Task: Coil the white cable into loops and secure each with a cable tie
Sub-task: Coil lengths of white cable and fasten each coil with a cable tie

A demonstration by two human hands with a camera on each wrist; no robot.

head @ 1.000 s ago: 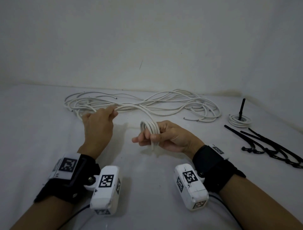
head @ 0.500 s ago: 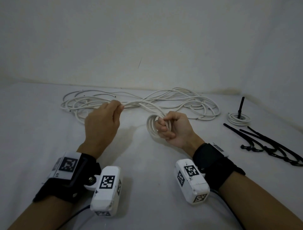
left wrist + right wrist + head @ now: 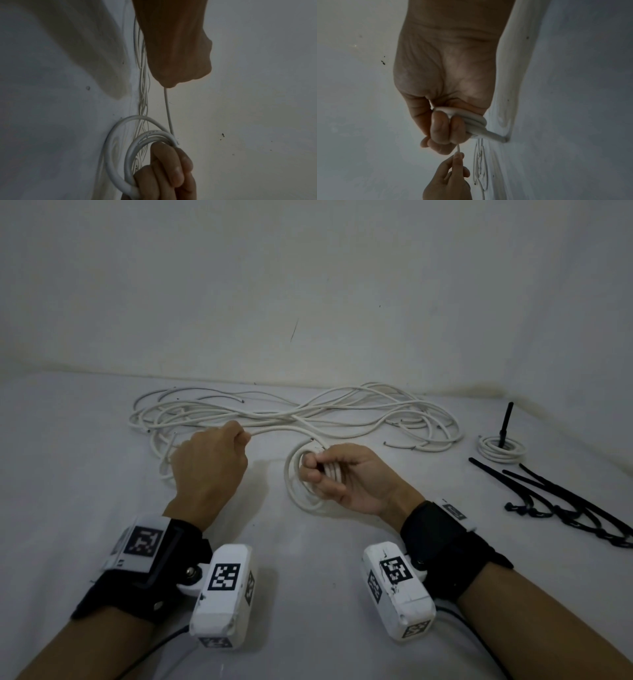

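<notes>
— Progress on the long white round cable (image 3: 308,422)?

— Partway. Right hand (image 3: 346,477) clenching a small bundle of finished loops (image 3: 301,484); left hand (image 3: 209,463) pinching the single strand feeding into it. Most of the cable sprawling loose across the white table (image 3: 68,474) behind. One small tied white coil (image 3: 501,447) sitting far right, near the black plastic cable ties (image 3: 561,501). No tie on the bundle yet.

— Anything extra from the wrists?

— Left wrist view showing the loops (image 3: 133,148) round the right hand's fingers (image 3: 173,162); right wrist view showing the left hand's fingertips (image 3: 458,158) nipping the strand.
</notes>
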